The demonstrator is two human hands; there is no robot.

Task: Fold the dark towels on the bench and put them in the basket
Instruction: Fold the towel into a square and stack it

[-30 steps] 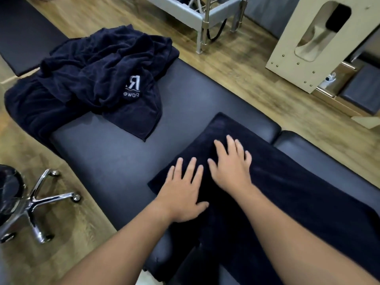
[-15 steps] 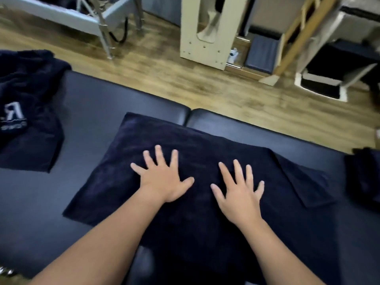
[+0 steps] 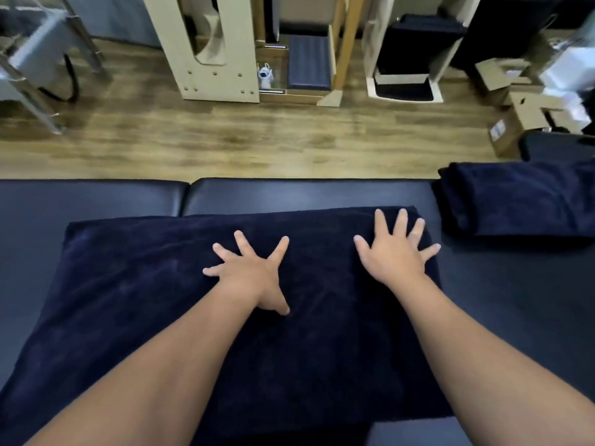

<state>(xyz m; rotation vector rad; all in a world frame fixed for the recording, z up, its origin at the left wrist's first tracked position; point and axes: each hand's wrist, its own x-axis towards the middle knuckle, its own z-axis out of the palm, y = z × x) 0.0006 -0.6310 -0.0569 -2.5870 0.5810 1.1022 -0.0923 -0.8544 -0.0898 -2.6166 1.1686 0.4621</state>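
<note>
A dark navy towel (image 3: 154, 284) lies spread flat across the black padded bench (image 3: 306, 194). My left hand (image 3: 254, 272) presses on its middle with fingers spread wide. My right hand (image 3: 394, 252) lies flat with spread fingers near the towel's far right corner. A second dark towel (image 3: 515, 201), folded, sits at the bench's right end, apart from my right hand. No basket is in view.
Wooden floor (image 3: 241, 140) runs beyond the bench. Cream wooden equipment (image 3: 212, 56) and a white frame holding dark cloth (image 3: 409, 49) stand along the far side. Cardboard boxes (image 3: 515, 101) sit at the far right, a metal frame (image 3: 42, 59) at the far left.
My view has swung right, so the crumpled towel pile has left the frame. Both hands have slid apart and rightwards over the towel; its turned-up right corner now lies flat.
</note>
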